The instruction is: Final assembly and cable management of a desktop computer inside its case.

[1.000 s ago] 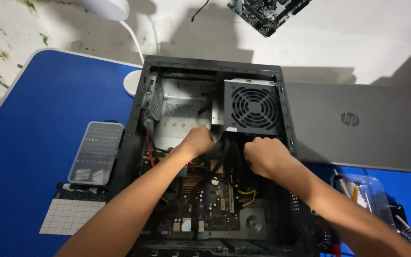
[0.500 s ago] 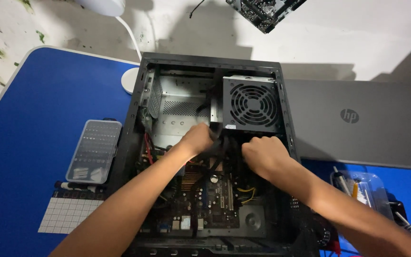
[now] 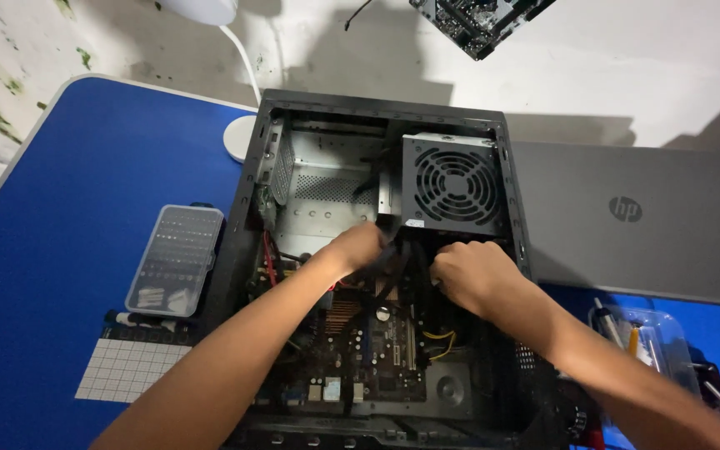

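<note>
Both forearms were bare to beyond the frame's edge, with no sleeves, gloves, watch or rings on the left hand [image 3: 358, 247] or right hand [image 3: 470, 275].

Off to the left, a clear plastic case of screwdriver bits [image 3: 175, 259] lies flat on the blue table [image 3: 68, 208], and just below it a white gridded mat [image 3: 131, 367] sits square to the edge. Up top, a white lamp base [image 3: 238, 137] rests on the table, its thin stem curving up out of view. On the right, a closed grey laptop [image 3: 643, 221] lies flat. Below it there's a clear tray of small tools [image 3: 652, 342]. At the top edge, a loose circuit board [image 3: 481, 21] pokes in.
</note>
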